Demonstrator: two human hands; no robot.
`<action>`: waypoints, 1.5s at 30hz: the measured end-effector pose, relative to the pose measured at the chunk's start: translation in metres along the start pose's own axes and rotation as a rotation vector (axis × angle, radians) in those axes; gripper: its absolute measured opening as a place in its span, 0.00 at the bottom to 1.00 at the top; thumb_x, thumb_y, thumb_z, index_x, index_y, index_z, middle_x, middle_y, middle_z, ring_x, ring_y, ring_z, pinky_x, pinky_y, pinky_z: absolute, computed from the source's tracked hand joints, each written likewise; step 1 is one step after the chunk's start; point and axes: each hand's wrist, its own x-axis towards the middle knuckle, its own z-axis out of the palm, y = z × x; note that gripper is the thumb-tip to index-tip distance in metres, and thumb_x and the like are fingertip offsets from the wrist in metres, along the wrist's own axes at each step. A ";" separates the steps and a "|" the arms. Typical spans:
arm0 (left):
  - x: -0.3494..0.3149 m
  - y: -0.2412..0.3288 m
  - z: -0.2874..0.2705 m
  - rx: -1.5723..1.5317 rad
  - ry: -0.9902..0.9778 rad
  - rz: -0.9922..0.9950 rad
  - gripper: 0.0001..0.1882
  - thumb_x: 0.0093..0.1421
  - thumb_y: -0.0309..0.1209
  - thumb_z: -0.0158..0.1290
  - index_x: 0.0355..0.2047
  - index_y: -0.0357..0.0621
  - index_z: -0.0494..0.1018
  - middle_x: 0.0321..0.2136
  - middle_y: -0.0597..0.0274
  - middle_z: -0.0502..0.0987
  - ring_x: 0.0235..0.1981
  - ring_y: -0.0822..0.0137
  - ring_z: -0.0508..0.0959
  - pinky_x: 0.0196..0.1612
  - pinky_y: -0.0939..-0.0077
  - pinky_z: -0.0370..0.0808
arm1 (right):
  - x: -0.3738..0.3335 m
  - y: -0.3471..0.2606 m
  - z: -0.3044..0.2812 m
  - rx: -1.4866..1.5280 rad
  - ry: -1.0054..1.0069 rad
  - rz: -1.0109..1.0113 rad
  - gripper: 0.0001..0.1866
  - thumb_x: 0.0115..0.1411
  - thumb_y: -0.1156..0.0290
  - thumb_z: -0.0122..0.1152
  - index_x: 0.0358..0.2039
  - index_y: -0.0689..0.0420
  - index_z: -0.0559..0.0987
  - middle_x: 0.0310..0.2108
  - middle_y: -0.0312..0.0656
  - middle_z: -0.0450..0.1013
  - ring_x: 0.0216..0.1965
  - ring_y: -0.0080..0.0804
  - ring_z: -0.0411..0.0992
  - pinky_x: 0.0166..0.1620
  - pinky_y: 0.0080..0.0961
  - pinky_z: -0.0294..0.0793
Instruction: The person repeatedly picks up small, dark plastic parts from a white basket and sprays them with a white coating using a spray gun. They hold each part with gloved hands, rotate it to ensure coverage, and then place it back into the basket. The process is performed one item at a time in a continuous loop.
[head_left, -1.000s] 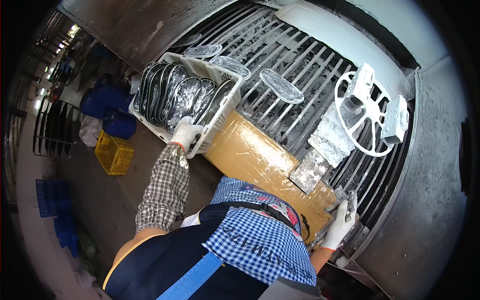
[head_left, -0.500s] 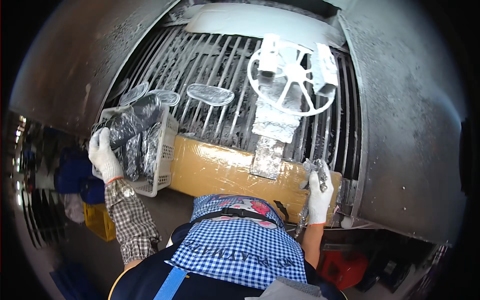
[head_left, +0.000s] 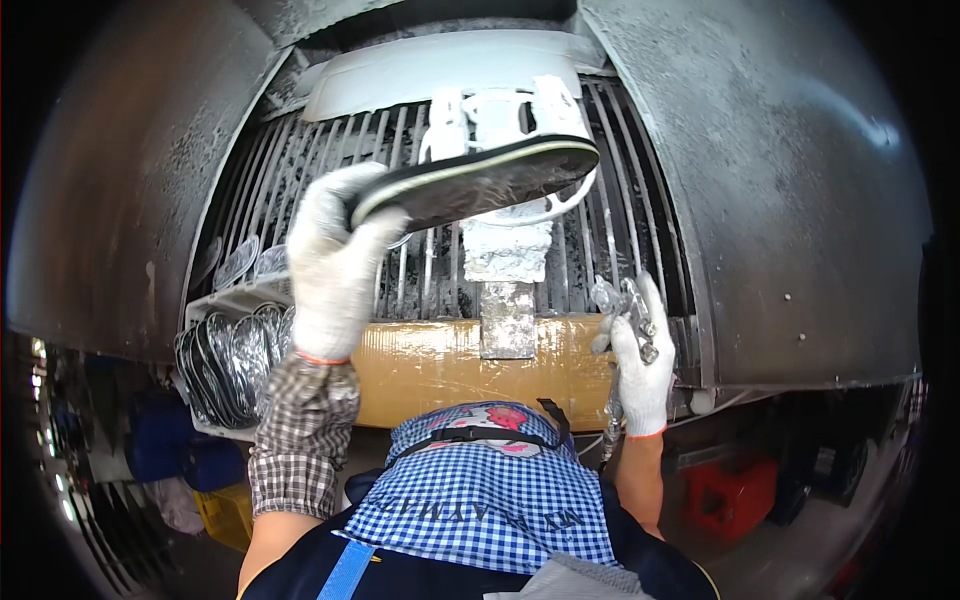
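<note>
My gloved left hand (head_left: 335, 265) grips one end of a dark shoe sole (head_left: 490, 188) with a pale stripe along its edge. The sole is held up, nearly level and slightly tilted, in front of a white-coated spoked wheel (head_left: 572, 200) and partly hides it. In my gloved right hand (head_left: 642, 375) is a metal spray gun (head_left: 632, 312), its hose hanging below, over the right end of the tan taped board. A white plastic crate (head_left: 222, 300) at the left, partly behind my left forearm, holds several dark, shiny soles (head_left: 228, 365) standing in a row.
Behind the tan taped board (head_left: 420, 365) lies a floor of metal bars (head_left: 345, 135) coated with white residue. Large metal walls (head_left: 760, 230) enclose it on both sides. Several clear oval pieces (head_left: 238, 262) lie by the crate. A red container (head_left: 732, 495) stands below right.
My left hand has lifted the sole from the crate and carried it right and forward to the wheel. The right hand still holds the spray gun. The whole view has shifted.
</note>
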 end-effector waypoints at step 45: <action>0.155 -0.040 0.030 -0.593 -0.066 -0.352 0.24 0.72 0.24 0.55 0.66 0.30 0.68 0.60 0.47 0.76 0.54 0.63 0.82 0.52 0.67 0.87 | 0.019 0.032 -0.015 -0.113 0.032 0.016 0.36 0.72 0.70 0.62 0.76 0.66 0.61 0.58 0.48 0.76 0.44 0.26 0.71 0.48 0.24 0.71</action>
